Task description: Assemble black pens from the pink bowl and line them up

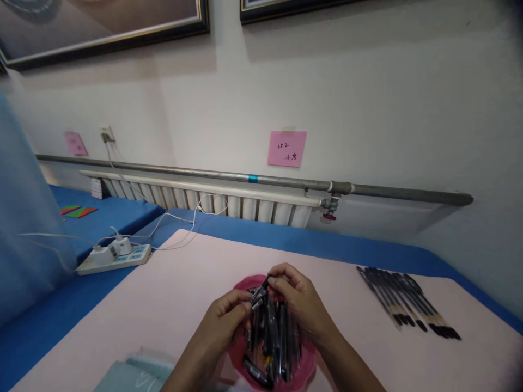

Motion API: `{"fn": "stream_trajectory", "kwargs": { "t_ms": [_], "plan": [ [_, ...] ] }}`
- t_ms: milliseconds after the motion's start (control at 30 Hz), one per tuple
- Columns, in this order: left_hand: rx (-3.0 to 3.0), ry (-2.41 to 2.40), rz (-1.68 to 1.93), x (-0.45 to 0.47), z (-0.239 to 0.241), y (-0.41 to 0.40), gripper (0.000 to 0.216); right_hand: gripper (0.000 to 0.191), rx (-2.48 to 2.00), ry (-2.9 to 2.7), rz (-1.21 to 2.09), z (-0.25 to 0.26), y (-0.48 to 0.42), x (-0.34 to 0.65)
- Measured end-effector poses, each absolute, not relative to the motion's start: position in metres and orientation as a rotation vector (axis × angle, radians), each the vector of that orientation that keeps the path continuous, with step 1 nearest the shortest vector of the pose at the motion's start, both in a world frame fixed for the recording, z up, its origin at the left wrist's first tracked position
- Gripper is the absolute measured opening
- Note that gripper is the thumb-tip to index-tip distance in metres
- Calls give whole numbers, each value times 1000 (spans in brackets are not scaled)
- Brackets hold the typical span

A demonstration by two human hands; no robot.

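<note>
My left hand [226,322] and my right hand [297,300] are both closed in a pinch above a pink basket [305,375]. Between their fingertips is a short black pen cap [260,293] with a clip; fingers cover part of it, and a second small piece may lie beside it. Under the hands, the basket holds many loose pen parts [273,332], clear barrels and black caps among them. Off to the right, several black-and-clear pens [402,299] lie side by side in a slanted row, apart from both hands.
A pink sheet [196,283] covers the blue table [294,239]. At the left are a power strip [118,261] with white cables and a blue curtain [28,228]. A pale blue-green packet [133,375] lies near the front. Behind run a radiator [232,206] and a pipe [204,173].
</note>
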State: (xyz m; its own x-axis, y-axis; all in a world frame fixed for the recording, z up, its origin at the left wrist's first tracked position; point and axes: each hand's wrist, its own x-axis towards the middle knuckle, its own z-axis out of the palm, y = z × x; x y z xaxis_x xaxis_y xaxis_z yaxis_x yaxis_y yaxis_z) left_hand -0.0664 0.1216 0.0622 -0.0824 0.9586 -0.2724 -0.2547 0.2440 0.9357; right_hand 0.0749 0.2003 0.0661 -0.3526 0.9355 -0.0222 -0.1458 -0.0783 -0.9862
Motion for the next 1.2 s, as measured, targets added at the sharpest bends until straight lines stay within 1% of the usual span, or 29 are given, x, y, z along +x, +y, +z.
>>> {"fn": "stream_trajectory", "kwargs": {
  "t_ms": [267,533,767,833,1000,1100,1200],
  "plan": [
    [757,1208,1207,-64,61,121,23,16,-875,-1174,1726,60,200,68],
    [676,1182,1229,-60,64,122,22,15,-838,-1129,1789,54,200,67],
    [668,1177,1218,-62,65,122,21,9,-835,-1239,1824,53,196,65],
    [671,1177,1216,-63,63,122,21,9,-829,-1274,1844,52,192,62],
    [676,1161,1217,-66,59,122,24,16,-823,-1318,1866,48,190,60],
    [664,1122,1240,-66,58,122,30,20,-828,-1335,1878,46,189,60],
    [656,1135,1225,-69,60,121,36,19,-811,-1364,1904,45,186,56]
  ]
}}
